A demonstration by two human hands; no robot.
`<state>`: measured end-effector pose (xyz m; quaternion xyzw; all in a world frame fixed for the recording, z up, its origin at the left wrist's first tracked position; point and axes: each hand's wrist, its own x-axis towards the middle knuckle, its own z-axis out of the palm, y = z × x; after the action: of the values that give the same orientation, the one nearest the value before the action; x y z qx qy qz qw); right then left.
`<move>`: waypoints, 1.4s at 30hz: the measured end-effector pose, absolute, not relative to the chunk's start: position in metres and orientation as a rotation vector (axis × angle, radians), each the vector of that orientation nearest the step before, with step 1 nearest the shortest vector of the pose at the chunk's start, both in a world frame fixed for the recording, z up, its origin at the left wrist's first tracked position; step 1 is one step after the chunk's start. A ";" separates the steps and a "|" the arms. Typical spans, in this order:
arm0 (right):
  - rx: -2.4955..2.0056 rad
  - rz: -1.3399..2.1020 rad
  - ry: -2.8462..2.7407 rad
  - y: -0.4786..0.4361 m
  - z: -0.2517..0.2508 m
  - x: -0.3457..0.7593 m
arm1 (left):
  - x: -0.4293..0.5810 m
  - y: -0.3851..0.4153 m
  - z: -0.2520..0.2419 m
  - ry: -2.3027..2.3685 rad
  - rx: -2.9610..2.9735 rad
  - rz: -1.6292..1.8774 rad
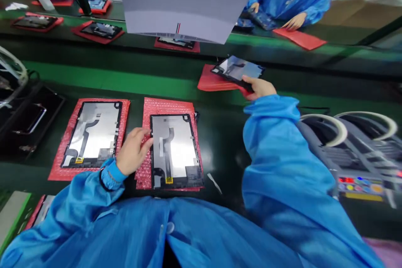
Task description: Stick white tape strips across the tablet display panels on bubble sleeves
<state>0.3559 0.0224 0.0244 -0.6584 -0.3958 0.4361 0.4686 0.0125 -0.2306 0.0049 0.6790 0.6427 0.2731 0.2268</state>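
Head view: dark bench, green strip beyond, workroom with two co-workers opposite. Three near panels: left panel, middle panel flat on red bubble bags; held panel overlapping red pouch. Right hand grasping held panel's edge; left hand at middle panel's left edge, grip cannot be told. Black case left, two pale hoses right; grey housing blocks part of far side
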 end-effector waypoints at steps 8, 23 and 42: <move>-1.345 1.374 -0.954 -0.204 0.031 0.271 | 0.038 -0.220 0.008 1.341 1.310 0.989; -1.848 0.801 -1.682 -0.251 -0.011 0.244 | 0.035 -0.240 -0.002 2.109 1.770 0.242; -1.942 0.266 -0.270 -0.273 0.005 0.432 | 0.009 -0.201 0.051 1.612 2.631 0.360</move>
<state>0.4317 -0.2727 0.0053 -0.8201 -0.1142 0.1122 0.5493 0.0087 -0.2008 0.0507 0.8468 0.5189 0.1158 0.0174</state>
